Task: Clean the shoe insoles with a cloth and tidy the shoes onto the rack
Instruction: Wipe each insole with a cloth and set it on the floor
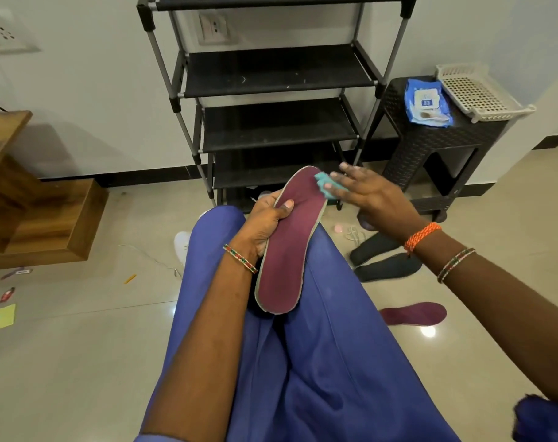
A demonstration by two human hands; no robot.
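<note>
My left hand [266,218] grips a maroon insole [287,247] by its left edge, thumb on top, and the insole rests along my blue-clad lap. My right hand [373,196] lies with straight fingers on a small teal cloth [324,184], pressing it against the insole's far end. A second maroon insole [413,313] lies on the floor to my right. Two dark insoles [386,264] lie on the floor beyond it. The black shoe rack [271,90] stands against the wall ahead, its visible shelves bare.
A dark woven stool [430,148] right of the rack carries a blue wipes pack [427,102] and a white basket [478,90]. A wooden stepped unit [25,202] stands at the left. A white shoe [182,245] peeks out beside my leg. Small scraps lie on the floor at left.
</note>
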